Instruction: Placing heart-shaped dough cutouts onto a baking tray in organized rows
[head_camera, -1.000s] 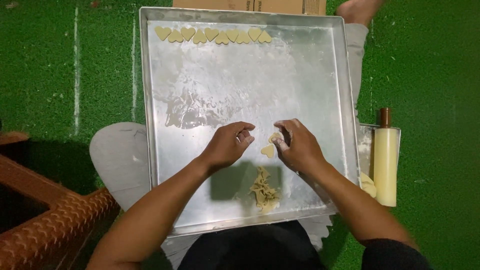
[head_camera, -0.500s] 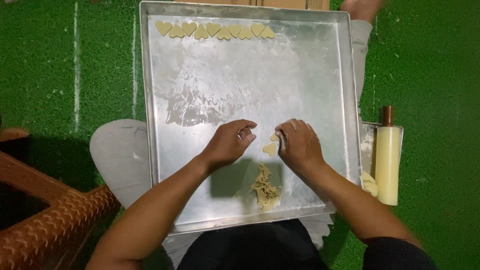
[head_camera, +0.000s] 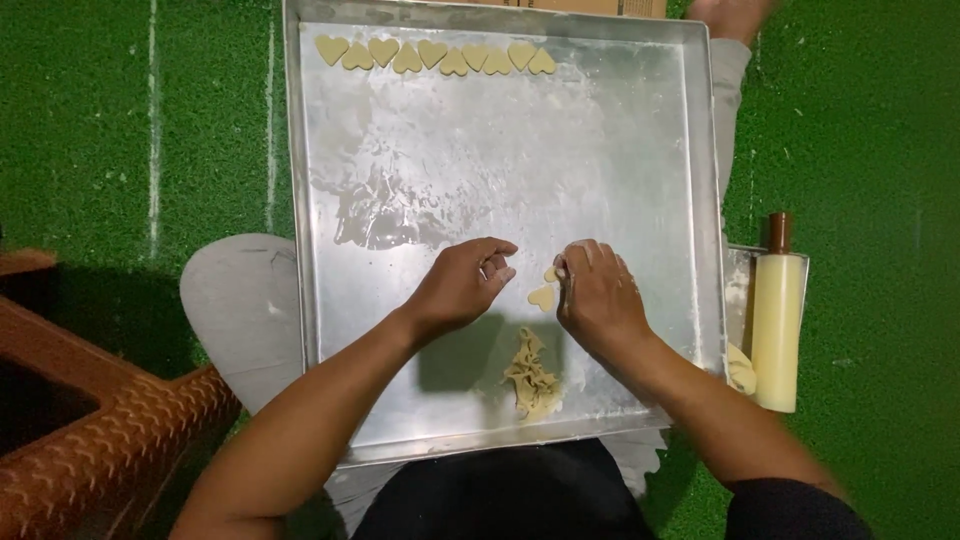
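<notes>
A large square metal tray (head_camera: 700, 200), dusted with flour, lies on green turf. My left hand (head_camera: 462, 287) hovers over its near middle with the fingers curled in and nothing visible in them. My right hand (head_camera: 597, 297) is just to the right, its fingertips pinching a small pale dough piece (head_camera: 550, 272). A cut heart of dough (head_camera: 542, 297) lies on the tray between the two hands. Below them sits a crumpled heap of dough scraps (head_camera: 532, 377). A row of several dough hearts (head_camera: 435, 55) lines the tray's far edge.
A cream rolling pin with a brown handle (head_camera: 778, 322) lies right of the tray, with a dough scrap (head_camera: 741, 370) beside it. A pale board (head_camera: 240, 300) pokes out under the tray's left side. A brown patterned object (head_camera: 90, 440) stands at lower left. A person's foot (head_camera: 730, 14) shows at the top right.
The two hands have drawn slightly apart, and the dough heart now lies in plain sight on the tray between them. The scrap heap and far row are unchanged.
</notes>
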